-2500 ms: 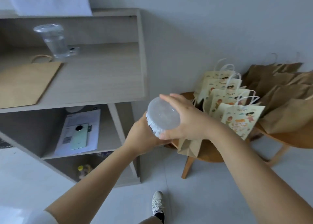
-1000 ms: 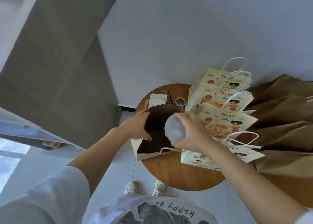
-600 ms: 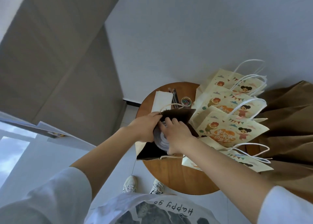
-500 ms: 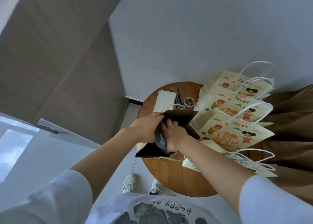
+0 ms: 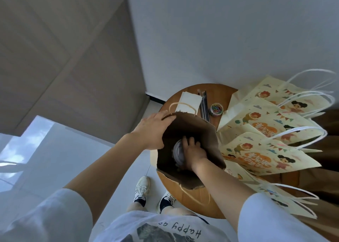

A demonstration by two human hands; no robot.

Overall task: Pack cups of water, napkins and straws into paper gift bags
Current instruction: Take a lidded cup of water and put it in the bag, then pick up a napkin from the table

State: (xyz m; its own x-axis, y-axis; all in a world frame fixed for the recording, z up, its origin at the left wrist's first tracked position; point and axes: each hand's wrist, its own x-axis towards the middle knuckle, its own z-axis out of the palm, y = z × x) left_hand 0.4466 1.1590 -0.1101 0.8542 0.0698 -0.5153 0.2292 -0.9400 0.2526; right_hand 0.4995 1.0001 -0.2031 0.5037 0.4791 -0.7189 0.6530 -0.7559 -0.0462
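White wall (image 5: 220,40) and pale grey floor (image 5: 73,159) frame a round wooden tabletop (image 5: 220,95), seen from above. On it stands an open brown paper bag (image 5: 207,141), its mouth facing up between both hands. The left hand (image 5: 152,130) grips the bag's rim on its left side, fingers hooked over the edge, holding the mouth wide. The right hand (image 5: 192,152) reaches down inside the bag, fingers curled over the clear lid of a cup of water (image 5: 177,150). The cup sits deep in the bag, under and just left of that hand. Its lower part is lost in shadow, so whether it rests on the bottom I cannot tell.

Beyond the left hand's fingertips, past the bag's far handle, lies a stack of white napkins (image 5: 189,102), with dark straws (image 5: 204,106) just beside it and a small round tub (image 5: 216,109) with coloured contents next to them. To the right of the right hand lean several cream printed gift bags (image 5: 266,128) with white handles, overlapping one another. Plain brown bags (image 5: 315,179) lie farther right. Below the left forearm, two white trainers (image 5: 141,188) stand on the floor.
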